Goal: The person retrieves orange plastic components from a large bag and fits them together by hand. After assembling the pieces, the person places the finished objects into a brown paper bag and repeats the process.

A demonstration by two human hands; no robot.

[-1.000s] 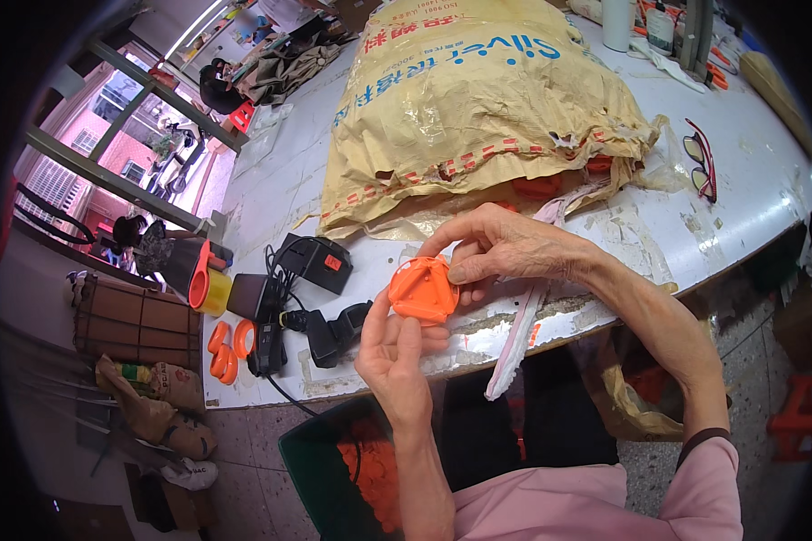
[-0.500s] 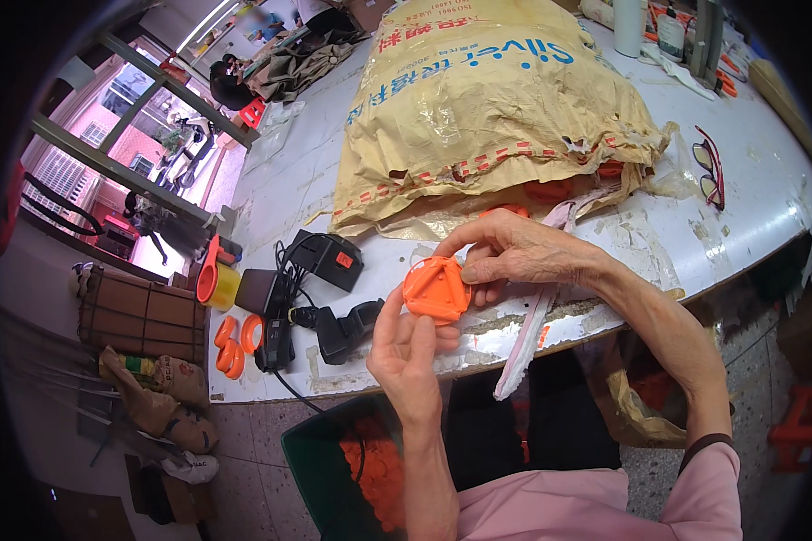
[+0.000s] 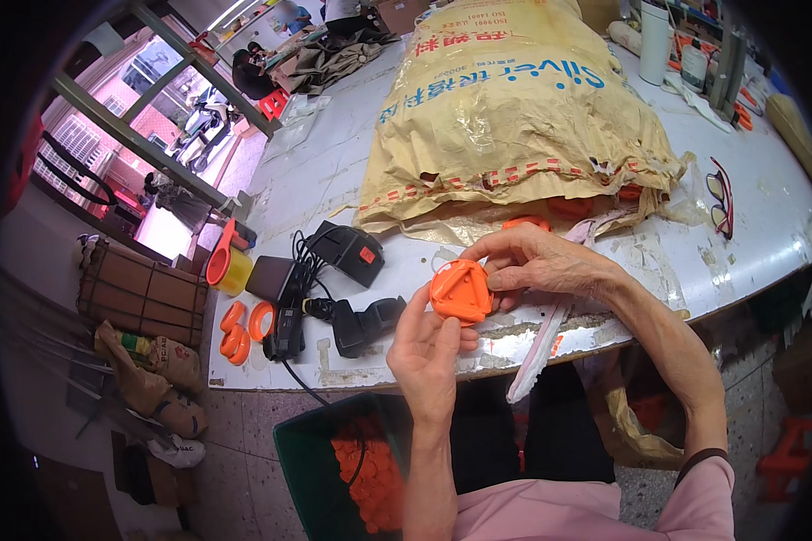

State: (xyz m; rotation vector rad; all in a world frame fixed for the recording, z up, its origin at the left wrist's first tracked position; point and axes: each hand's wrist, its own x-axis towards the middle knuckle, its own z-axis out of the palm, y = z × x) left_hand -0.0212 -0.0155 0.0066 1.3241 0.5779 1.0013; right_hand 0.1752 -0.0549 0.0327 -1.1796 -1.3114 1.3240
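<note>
- I see the orange plastic part (image 3: 461,290), a rounded triangle with a raised rim, held in the air just over the near edge of the table (image 3: 334,180), between both hands.
- My left hand (image 3: 430,356) comes up from below; its thumb and fingertips pinch the part's lower and left edge, palm toward the camera.
- My right hand (image 3: 537,261) reaches in from the right, fingers curled and pressed on the part's upper right corner, so both hands grip it; the right lies nearer its top, the left its base.
- The part's flat face tilts toward me, its point aimed roughly down-left. Its far side is hidden by the right fingers.
- A white strip (image 3: 541,347) hangs off the table's near edge just below the right hand.
- Behind, a big tan sack (image 3: 523,117) lies across the table's middle; more orange pieces peek from under it, hard to make out.
- Toward the left edge sit black chargers with cables (image 3: 338,288) and orange rings (image 3: 239,326).
- Below the table, a green bin (image 3: 311,442) holds orange parts, partly hidden by my forearm.
</note>
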